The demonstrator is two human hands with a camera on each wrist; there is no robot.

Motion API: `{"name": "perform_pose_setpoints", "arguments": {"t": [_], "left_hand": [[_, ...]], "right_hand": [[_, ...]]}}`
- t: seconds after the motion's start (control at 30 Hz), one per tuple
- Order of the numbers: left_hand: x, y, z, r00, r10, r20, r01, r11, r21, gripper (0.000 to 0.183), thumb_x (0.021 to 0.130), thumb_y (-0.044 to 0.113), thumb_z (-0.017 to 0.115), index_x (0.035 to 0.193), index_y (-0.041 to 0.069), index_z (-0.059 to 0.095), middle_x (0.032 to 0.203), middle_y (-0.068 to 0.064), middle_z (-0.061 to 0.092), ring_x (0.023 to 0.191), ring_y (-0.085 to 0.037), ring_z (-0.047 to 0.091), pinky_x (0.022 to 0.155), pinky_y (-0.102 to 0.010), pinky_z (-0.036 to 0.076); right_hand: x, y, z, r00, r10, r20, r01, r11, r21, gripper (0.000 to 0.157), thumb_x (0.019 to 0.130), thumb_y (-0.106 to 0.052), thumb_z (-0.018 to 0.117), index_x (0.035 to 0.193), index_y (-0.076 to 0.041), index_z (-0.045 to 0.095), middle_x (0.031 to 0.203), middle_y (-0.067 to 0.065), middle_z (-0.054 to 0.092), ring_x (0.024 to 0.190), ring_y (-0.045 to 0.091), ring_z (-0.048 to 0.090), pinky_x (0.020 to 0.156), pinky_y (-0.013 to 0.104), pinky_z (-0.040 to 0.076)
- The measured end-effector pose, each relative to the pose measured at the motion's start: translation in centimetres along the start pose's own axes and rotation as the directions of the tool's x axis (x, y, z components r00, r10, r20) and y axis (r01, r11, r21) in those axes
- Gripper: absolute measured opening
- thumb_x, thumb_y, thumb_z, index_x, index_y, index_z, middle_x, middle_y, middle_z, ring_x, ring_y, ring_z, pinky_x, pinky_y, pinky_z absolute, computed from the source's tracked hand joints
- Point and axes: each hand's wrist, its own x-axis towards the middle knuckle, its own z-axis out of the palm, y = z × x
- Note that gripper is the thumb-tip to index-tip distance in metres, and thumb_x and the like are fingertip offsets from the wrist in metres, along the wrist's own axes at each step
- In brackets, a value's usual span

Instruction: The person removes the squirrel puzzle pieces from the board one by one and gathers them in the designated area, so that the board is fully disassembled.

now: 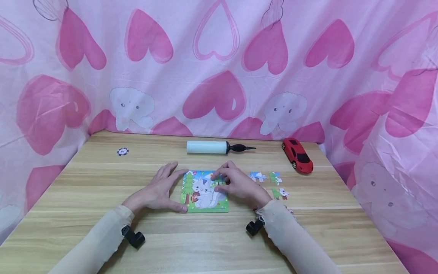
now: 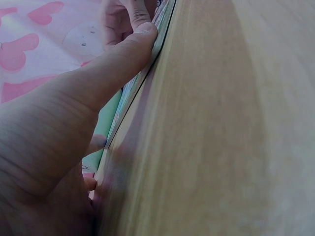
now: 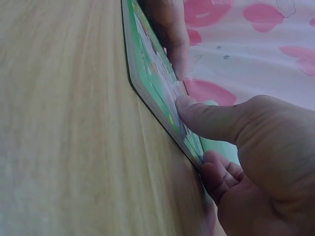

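A square jigsaw puzzle (image 1: 204, 198) with a white cartoon cat lies flat on the wooden table. Along its left side my left hand (image 1: 161, 190) is spread, with the thumb at the near left corner and the index finger at the far left corner. My right hand (image 1: 239, 184) is over the puzzle's right part; its thumb (image 3: 206, 118) presses on the picture, and other fingertips sit at the board's edge. No separate piece shows between the right fingers. Loose puzzle pieces (image 1: 280, 193) lie right of the board, some partly hidden by the right wrist.
Behind the puzzle lies a pale blue hand pump (image 1: 207, 147) with a black nozzle. A red toy car (image 1: 297, 156) stands at the back right, and a poker chip (image 1: 122, 152) lies at the back left. A pink heart-patterned curtain (image 1: 215, 95) borders the table.
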Motion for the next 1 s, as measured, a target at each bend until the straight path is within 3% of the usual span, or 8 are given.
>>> {"name": "perform_pose_setpoints", "arguments": {"t": [0.17, 0.47, 0.8, 1.0], "left_hand": [[0.04, 0.01, -0.03, 1.0, -0.003, 0.002, 0.003, 1.0, -0.002, 0.134, 0.068, 0.078, 0.094, 0.175, 0.021, 0.036, 0.183, -0.027, 0.01, 0.167, -0.054, 0.008, 0.129, -0.083, 0.016], [0.13, 0.09, -0.04, 1.0, -0.003, 0.0, 0.003, 1.0, 0.0, 0.133, 0.069, 0.077, 0.095, 0.174, 0.02, 0.036, 0.183, -0.027, 0.01, 0.167, -0.054, 0.008, 0.129, -0.083, 0.016], [0.23, 0.02, 0.04, 1.0, -0.005, 0.001, 0.005, 1.0, 0.004, 0.133, 0.069, 0.077, 0.095, 0.174, 0.02, 0.037, 0.183, -0.027, 0.01, 0.167, -0.053, 0.008, 0.129, -0.082, 0.016], [0.15, 0.02, 0.03, 1.0, -0.009, -0.001, 0.009, 1.0, 0.002, 0.133, 0.069, 0.077, 0.095, 0.174, 0.021, 0.037, 0.183, -0.027, 0.01, 0.167, -0.053, 0.008, 0.129, -0.083, 0.016]], "right_hand": [[-0.08, -0.34, -0.02, 1.0, 0.004, -0.009, -0.004, 1.0, -0.006, 0.023, 0.103, -0.024, 0.083, 0.125, -0.03, 0.079, 0.14, -0.001, 0.049, 0.121, 0.021, 0.054, 0.109, 0.042, 0.052], [0.17, -0.59, 0.09, 1.0, -0.015, 0.002, 0.015, 0.998, -0.064, 0.021, 0.104, -0.022, 0.082, 0.124, -0.025, 0.077, 0.147, 0.001, 0.047, 0.141, 0.028, 0.039, 0.123, 0.051, 0.042], [-0.02, -0.93, -0.05, 1.0, -0.009, -0.013, 0.008, 0.998, -0.057, 0.025, 0.104, -0.017, 0.082, 0.127, -0.023, 0.077, 0.14, -0.002, 0.054, 0.132, 0.023, 0.048, 0.118, 0.046, 0.048], [-0.1, -0.86, -0.21, 0.999, 0.029, -0.033, -0.03, 0.999, -0.033, 0.043, 0.108, -0.007, 0.073, 0.147, -0.024, 0.067, 0.143, -0.002, 0.057, 0.119, 0.019, 0.059, 0.109, 0.04, 0.056]]}}
